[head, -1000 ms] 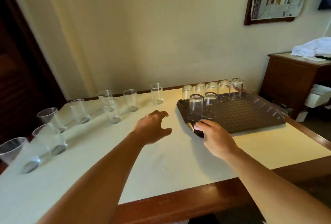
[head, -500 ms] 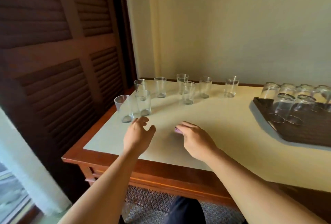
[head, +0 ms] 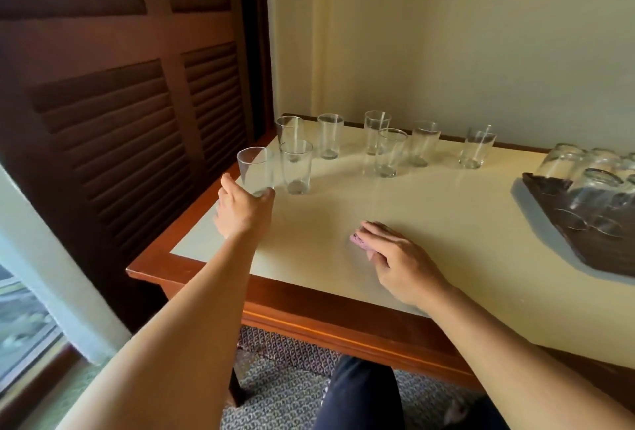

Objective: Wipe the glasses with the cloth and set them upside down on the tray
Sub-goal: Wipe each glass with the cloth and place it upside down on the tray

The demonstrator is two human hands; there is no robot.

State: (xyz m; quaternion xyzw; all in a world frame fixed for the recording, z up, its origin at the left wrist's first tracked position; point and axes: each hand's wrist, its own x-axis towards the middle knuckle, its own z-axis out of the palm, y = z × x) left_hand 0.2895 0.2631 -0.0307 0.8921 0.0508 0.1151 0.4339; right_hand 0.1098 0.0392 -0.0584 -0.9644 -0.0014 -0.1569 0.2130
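Observation:
Several clear glasses stand upright along the table's far left. My left hand (head: 240,208) wraps its thumb and fingers around the base of the nearest glass (head: 256,170) at the left edge. A second glass (head: 296,166) stands just to its right. My right hand (head: 398,257) lies flat on the table over a small pink cloth (head: 357,240), which shows under the fingertips. The dark brown tray (head: 563,223) at the right edge carries several glasses set upside down, such as one (head: 563,163) at its far corner.
The cream tabletop has a wooden rim (head: 309,312). Dark louvred shutters (head: 120,120) stand close on the left, with a white curtain (head: 41,251) and window below them. A patterned rug (head: 285,378) lies under the table. My leg (head: 360,395) shows at the bottom.
My view swung left from the tray to the upright glasses. My left hand reached out and closed on the nearest glass. My right hand slid the cloth leftward from the tray's corner.

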